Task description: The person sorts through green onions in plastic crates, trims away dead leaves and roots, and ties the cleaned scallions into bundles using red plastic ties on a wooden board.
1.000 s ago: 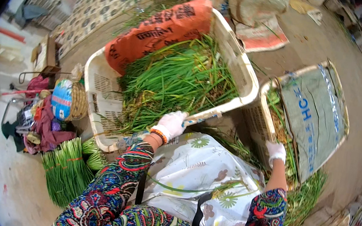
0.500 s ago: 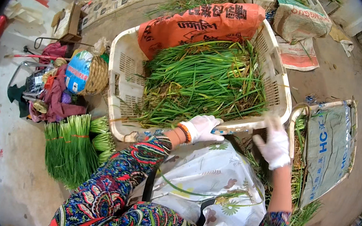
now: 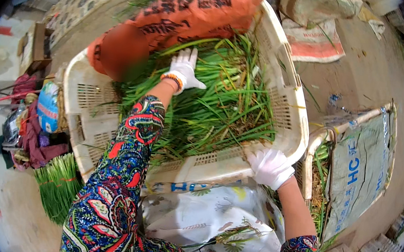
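Note:
In front of me stands a white plastic crate point(image 3: 300, 139) with slotted walls, holding a heap of long green chives point(image 3: 215, 105) mixed with yellowed and dry blades. My left hand point(image 3: 184, 71), in a white glove with an orange band at the wrist, lies on the chives with fingers spread. My right hand point(image 3: 269, 166), also gloved, is closed over the crate's near rim by its right corner; the fingertips are partly hidden. Along the crate's far side lies an orange woven sack point(image 3: 197, 5) with dark print.
Tied chive bundles point(image 3: 57, 183) stand on the floor at left, beside a pile of cloth and bags point(image 3: 40, 130). At right is another crate point(image 3: 309, 186) partly covered by a grey-green sack point(image 3: 362, 167). Flattened sacks point(image 3: 315, 41) lie beyond. A flowered apron point(image 3: 229, 231) covers my lap.
My left hand has gone from the near rim forward onto the chives. My right hand, blurred before, now grips the rim. The crate sits further left and turned in the view, which has shifted too.

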`<state>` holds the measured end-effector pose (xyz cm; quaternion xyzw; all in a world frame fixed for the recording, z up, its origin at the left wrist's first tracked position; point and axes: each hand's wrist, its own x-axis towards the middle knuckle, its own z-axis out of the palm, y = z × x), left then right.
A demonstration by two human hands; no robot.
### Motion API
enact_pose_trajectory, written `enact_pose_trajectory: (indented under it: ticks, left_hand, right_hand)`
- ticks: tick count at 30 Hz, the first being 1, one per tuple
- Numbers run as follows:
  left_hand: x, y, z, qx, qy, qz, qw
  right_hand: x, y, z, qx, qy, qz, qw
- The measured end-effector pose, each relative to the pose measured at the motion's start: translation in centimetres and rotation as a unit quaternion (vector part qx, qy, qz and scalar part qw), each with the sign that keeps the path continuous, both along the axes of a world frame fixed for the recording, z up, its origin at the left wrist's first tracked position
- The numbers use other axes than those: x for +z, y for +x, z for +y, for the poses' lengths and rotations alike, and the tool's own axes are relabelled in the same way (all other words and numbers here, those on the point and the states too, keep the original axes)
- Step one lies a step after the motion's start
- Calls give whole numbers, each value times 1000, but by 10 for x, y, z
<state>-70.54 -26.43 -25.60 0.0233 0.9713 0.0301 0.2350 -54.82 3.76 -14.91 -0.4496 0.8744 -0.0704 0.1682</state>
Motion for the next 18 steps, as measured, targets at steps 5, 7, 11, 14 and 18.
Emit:
enact_pose_trajectory:
  ticks: [5, 7, 11, 14, 18]
  left_hand:
    - [-27, -5, 21, 9, -12, -9, 1000]
    - [-33, 10, 24, -36, 14, -8, 999]
    - [-33, -10, 20, -31, -32, -8, 999]
    - [-30, -20, 18, 14, 19, -47, 999]
    - [-28, -3, 20, 59, 59, -36, 996]
  right_hand:
    - [-2, 1, 5, -12, -5, 17, 1000]
    - [-2, 0, 8, 7, 5, 40, 999]
    - [-5, -1, 4, 6, 9, 24, 1000]
    - [-6, -2, 5, -1, -19, 42, 999]
    - [-2, -2, 3, -5, -27, 18, 999]
